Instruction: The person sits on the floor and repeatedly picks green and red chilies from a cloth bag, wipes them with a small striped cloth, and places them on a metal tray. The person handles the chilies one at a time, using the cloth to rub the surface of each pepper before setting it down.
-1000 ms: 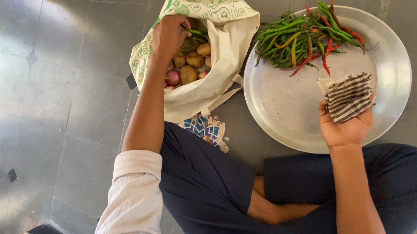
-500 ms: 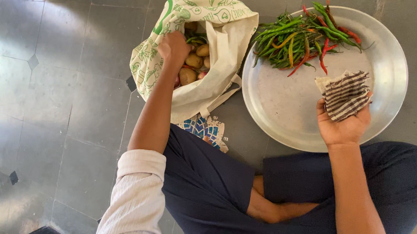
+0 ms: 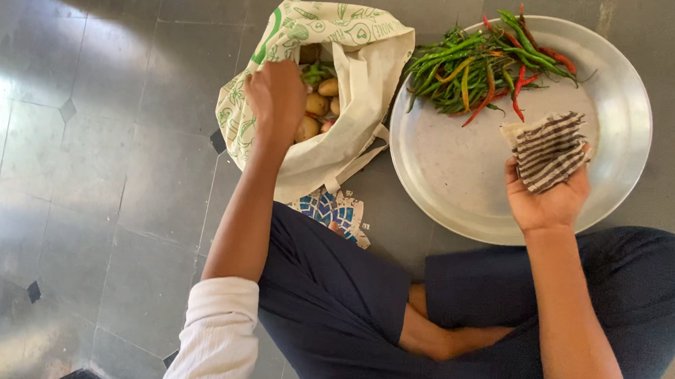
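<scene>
Person sits cross-legged on the grey tiled floor [image 3: 78, 155], looking down at both hands. Left hand [image 3: 276, 98] is inside the mouth of the cream cloth bag w/ green print [image 3: 325, 24], fingers curled down among the brown potatoes [image 3: 317, 105]; whether they're clenched on 1 or just touching, can't tell (back of hand hides the tips). A few green chillies [image 3: 314, 72] also lie in the bag, just above the hand.

Right hand [image 3: 547, 196] is closed round a folded striped grey-and-white cloth [image 3: 548, 147], held over the near-right part of the round steel plate [image 3: 449, 181]. Pile of long green, red & yellow chillies [image 3: 481, 61] sits at the plate's far side, apart from the cloth.

Step in hand, as I read it: pulling veg out of the bag w/ the left while the right keeps the cloth ready. Next move prob. needs a firm grip on 1 item, a lift clear of the bag's rim, then a carry across to the plate.
</scene>
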